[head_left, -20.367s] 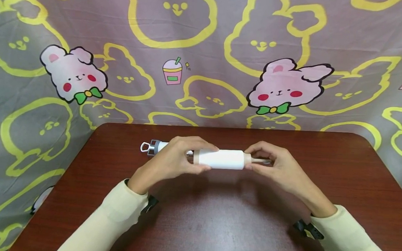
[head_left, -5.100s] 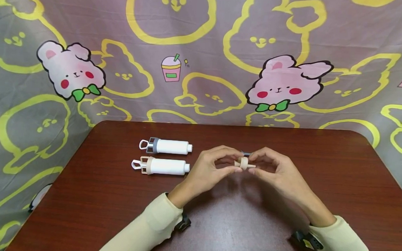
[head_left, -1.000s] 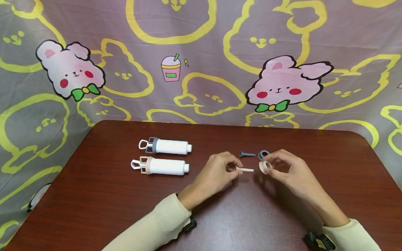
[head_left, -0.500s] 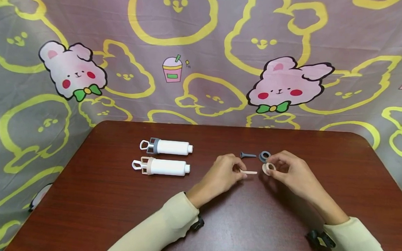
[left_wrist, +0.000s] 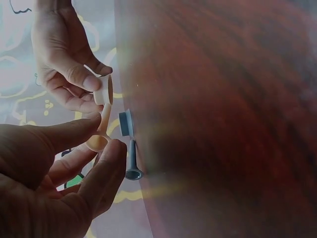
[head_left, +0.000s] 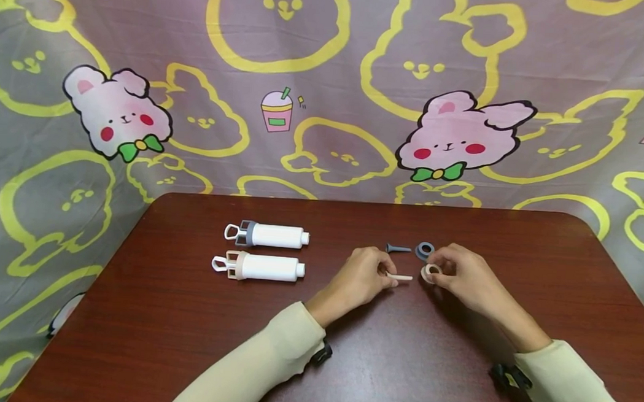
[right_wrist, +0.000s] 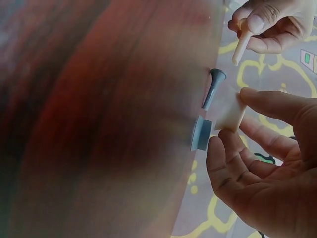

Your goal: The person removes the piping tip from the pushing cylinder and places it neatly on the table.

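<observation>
My left hand point(head_left: 358, 276) pinches a beige nozzle point(head_left: 401, 278) near its wide end, its thin tip pointing right. In the left wrist view the nozzle's flared end point(left_wrist: 97, 143) shows between the fingertips. My right hand point(head_left: 469, 274) holds a beige ring-shaped collar point(head_left: 428, 274) between thumb and fingers, a short gap from the nozzle's tip. Whether the collar touches the table is hard to tell. Just behind lie a matching grey nozzle point(head_left: 398, 249) and a grey collar point(head_left: 424, 251); in the right wrist view the grey collar point(right_wrist: 200, 133) is beside the beige one.
Two white syringe-like tubes with pull handles lie side by side at the left of the table point(head_left: 182, 315): one with a grey end point(head_left: 277, 236), one with a beige end point(head_left: 270, 268). A patterned cloth point(head_left: 329, 91) hangs behind the table's far edge.
Seconds ago the beige nozzle and collar were together between both hands; now each hand holds one part. Over the last second, both hands have shifted slightly right and toward the table's near side.
</observation>
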Motion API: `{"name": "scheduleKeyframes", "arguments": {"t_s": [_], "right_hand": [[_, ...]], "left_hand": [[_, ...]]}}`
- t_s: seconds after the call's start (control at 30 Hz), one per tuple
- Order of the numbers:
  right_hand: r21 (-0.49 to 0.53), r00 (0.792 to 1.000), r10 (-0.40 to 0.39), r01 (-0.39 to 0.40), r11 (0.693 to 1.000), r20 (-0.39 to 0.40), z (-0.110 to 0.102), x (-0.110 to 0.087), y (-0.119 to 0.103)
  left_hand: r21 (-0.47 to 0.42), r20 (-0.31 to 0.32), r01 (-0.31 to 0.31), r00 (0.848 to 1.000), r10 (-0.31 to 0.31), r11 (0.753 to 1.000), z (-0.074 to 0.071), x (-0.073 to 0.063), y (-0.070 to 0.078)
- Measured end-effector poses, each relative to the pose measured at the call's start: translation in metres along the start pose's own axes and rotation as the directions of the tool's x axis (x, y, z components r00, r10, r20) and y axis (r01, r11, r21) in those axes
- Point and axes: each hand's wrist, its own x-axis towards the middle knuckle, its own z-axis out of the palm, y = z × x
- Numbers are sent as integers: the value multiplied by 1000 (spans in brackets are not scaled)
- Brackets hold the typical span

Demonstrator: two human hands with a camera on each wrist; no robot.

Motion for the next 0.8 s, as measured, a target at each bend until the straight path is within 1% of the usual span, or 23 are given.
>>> {"name": "scheduleKeyframes", "arguments": {"t_s": [0.2,0.47,0.8], "right_hand": [[9,999,25,-26,1000,46,1,2,0],[8,997,29,-29,1000,76,3,3,3],[10,992,45,-46,999,116,5,4,4]], "left_hand": [[-10,10,9,1000,-9,1000,1,2,-1],[-5,38,9,999,-9,1000,2,3,0],[19,32,27,999,-28,999,4,6,0]]}}
